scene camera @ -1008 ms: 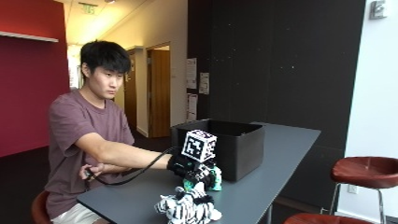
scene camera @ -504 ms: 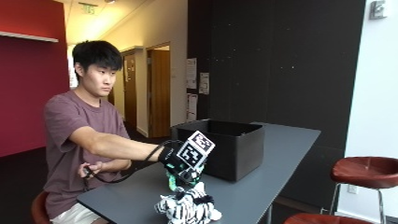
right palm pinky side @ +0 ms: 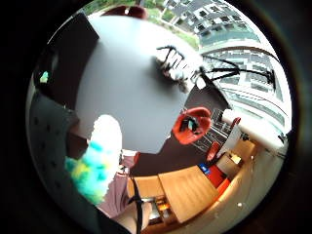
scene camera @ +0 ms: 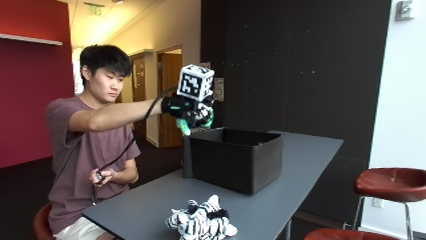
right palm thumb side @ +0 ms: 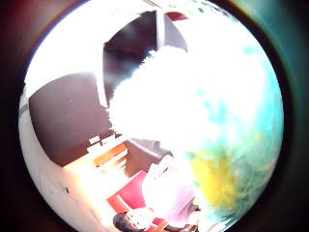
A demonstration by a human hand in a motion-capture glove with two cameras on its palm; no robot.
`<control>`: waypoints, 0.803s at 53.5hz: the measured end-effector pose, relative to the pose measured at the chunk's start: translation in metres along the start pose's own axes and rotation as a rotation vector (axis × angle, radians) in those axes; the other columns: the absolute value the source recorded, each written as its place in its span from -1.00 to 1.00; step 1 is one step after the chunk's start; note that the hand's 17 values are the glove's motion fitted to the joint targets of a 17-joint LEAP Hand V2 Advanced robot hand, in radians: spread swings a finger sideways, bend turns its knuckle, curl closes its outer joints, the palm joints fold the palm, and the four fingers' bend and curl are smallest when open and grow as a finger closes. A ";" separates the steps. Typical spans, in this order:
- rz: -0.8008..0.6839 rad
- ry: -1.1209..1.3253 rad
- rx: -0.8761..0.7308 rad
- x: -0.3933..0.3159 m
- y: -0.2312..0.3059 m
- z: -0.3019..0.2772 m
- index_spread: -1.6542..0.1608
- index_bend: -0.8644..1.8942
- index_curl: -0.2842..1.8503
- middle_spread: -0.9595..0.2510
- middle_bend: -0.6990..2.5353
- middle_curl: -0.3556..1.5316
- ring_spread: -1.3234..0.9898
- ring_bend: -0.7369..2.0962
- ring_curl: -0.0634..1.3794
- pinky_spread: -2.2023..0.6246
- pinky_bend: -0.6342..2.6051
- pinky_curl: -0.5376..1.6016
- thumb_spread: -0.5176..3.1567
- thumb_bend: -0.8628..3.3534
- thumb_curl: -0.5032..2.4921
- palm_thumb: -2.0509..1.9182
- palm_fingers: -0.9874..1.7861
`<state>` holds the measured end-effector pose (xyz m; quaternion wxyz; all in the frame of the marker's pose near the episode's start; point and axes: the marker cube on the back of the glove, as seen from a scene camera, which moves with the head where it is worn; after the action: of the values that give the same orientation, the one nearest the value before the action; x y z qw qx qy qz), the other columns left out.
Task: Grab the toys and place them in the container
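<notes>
My gloved right hand [scene camera: 187, 109] is raised above the near left corner of the black container [scene camera: 231, 157] and grips a white, teal and yellow plush toy [scene camera: 184, 126] that hangs below the fingers. The same toy [right palm pinky side: 99, 157] shows close to the palm in the little finger side view, and it fills much of the thumb side view as a bright fluffy plush toy [right palm thumb side: 207, 125]. A zebra plush [scene camera: 202, 222] lies on the grey table [scene camera: 140, 207] near its front edge, also seen as the zebra plush [right palm pinky side: 176, 66] from above.
The container's open top faces up and its inside is dark. A red stool [scene camera: 393, 182] stands to the right of the table. The person's bare left hand [scene camera: 106, 176] rests low by the table edge, holding a cable.
The gloved hand rose from the table beside the zebra up to above the container's corner, carrying the teal and white plush. The zebra stayed where it was.
</notes>
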<state>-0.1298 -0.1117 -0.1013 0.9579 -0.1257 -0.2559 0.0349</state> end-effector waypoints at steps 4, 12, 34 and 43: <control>-0.019 0.023 0.091 -0.023 0.008 -0.027 0.27 0.17 -0.75 -0.24 0.05 0.51 -0.25 0.51 0.11 0.25 0.06 0.00 -0.60 -0.46 -0.01 0.45 0.37; -0.151 0.036 0.196 -0.100 0.022 -0.057 0.24 0.24 -0.74 -0.25 0.07 0.56 -0.26 0.54 0.15 0.25 0.07 0.03 -0.66 -0.45 0.03 0.45 0.35; -0.356 0.319 0.187 -0.235 -0.029 0.010 0.23 0.28 -0.75 -0.28 0.05 0.63 -0.25 0.54 0.20 0.25 0.12 0.07 -0.75 -0.46 0.08 0.41 0.17; -0.440 0.297 0.009 -0.243 -0.038 0.032 0.51 -0.07 -0.73 -0.10 -0.23 0.47 -0.21 0.38 0.11 0.30 0.18 0.07 -0.48 -0.48 0.08 0.32 -0.46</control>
<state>-0.3566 -0.1727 -0.1817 0.9700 -0.0664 -0.1336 -0.1920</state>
